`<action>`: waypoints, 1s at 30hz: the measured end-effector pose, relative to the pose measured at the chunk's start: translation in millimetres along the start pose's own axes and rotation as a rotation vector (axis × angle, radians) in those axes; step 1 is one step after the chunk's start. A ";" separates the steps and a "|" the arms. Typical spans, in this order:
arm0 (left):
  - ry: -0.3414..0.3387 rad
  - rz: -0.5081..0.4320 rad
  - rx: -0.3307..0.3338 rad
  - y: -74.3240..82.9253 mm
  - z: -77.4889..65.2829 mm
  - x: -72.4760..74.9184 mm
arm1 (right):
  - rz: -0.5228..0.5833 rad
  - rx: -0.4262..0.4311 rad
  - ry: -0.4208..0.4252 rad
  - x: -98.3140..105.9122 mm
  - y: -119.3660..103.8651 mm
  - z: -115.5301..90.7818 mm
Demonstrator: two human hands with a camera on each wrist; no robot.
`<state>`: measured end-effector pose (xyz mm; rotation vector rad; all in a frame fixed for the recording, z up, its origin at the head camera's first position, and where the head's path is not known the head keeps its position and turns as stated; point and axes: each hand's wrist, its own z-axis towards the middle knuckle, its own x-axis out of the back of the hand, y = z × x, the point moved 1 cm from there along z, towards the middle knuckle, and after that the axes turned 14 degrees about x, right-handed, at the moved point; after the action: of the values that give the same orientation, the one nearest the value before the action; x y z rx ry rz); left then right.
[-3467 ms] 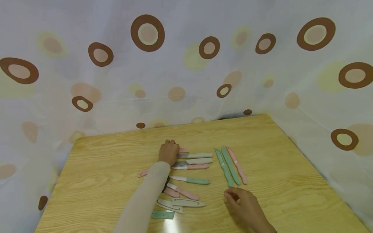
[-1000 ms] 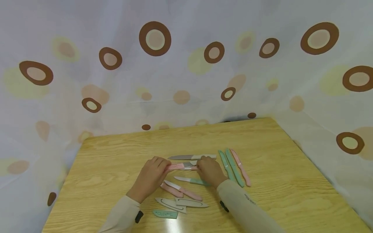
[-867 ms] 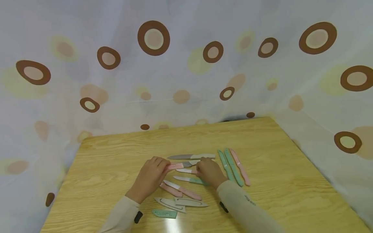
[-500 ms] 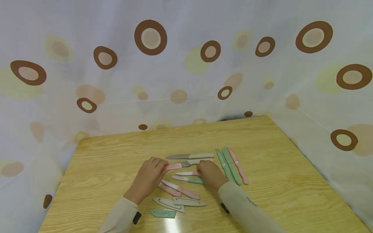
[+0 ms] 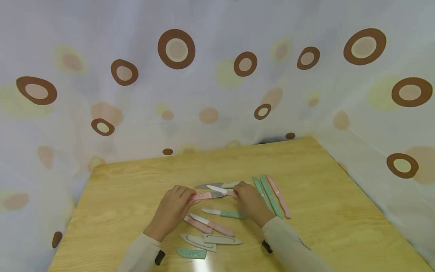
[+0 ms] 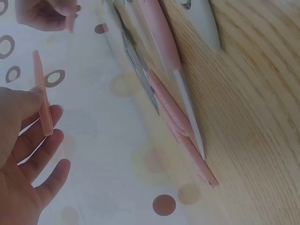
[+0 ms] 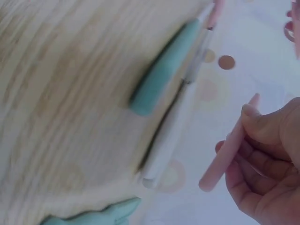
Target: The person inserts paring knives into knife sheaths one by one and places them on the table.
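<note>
In the head view, my left hand [image 5: 171,211] holds a pink knife sheath [image 5: 202,196]. The left wrist view shows that sheath [image 6: 44,108] pinched between thumb and fingers. My right hand [image 5: 252,202] grips a pink-handled knife [image 5: 217,189], its white blade pointing left above the sheath's right end, apart from it. In the right wrist view, the handle of this knife [image 7: 222,161] lies between thumb and curled fingers. Beneath and behind the hands lie white-handled knives with grey blades [image 5: 203,186]. A green-handled knife [image 5: 232,214] lies just in front of them.
Nearer on the wooden table [image 5: 119,211] lie a bare pink knife [image 5: 221,229], another pink piece [image 5: 200,226], two white sheaths [image 5: 224,239] and a green sheath [image 5: 192,253]. At right, two green sheathed knives [image 5: 270,196] and a pink one [image 5: 279,196] lie side by side.
My left hand reached to the far pieces, then came nearer with the pink sheath. My right hand moved from the right side to the pink knife and has lifted it off the table.
</note>
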<state>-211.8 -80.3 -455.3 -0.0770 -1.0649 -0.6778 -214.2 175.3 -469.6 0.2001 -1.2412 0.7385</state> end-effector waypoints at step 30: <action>0.050 0.060 -0.039 -0.9 -6.0 -5.2 | -0.200 0.220 0.149 20.8 -13.9 -25.6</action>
<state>-209.2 -80.8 -462.8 -0.1247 -0.9973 -0.6430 -183.0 186.4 -456.0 0.4356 -0.9815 0.7018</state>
